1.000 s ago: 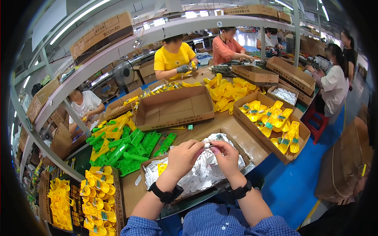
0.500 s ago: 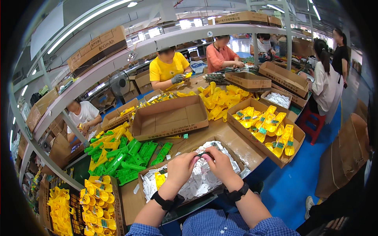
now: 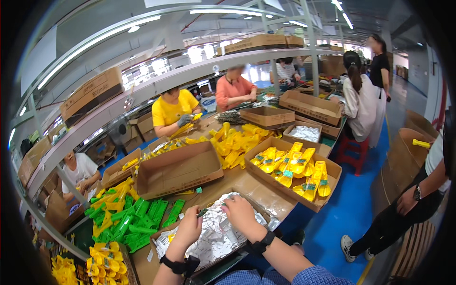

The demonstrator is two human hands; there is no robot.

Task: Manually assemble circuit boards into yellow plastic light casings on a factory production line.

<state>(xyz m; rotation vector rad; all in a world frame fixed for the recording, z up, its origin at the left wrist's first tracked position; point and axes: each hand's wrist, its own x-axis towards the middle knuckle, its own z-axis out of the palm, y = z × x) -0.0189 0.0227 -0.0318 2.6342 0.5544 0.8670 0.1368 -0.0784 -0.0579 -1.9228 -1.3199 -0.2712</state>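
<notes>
My left hand [image 3: 191, 225] is closed on a small dark green circuit board [image 3: 203, 212], which pokes out past the fingertips. A little to its right, my right hand [image 3: 241, 214] has its fingers bent together over the white parts; whatever they may hold is hidden. Both hands are above a low cardboard box [image 3: 155, 241] filled with flat white plastic pieces [image 3: 213, 239] and thin wires. A bit of yellow plastic shows among them near my left wrist. Each of my wrists carries a black band.
Green plastic housings [image 3: 137, 223] lie heaped on the left, near boxed yellow parts [image 3: 107, 266]. A shallow cardboard box [image 3: 180, 178] stands ahead. On the right, another box [image 3: 297, 175] holds yellow pieces with green boards. Co-workers sit beyond; a person [image 3: 418, 190] stands at far right.
My hands, together on the dark green board before, are now apart, the board staying in the left. The view has turned right, and a standing person has come into sight there.
</notes>
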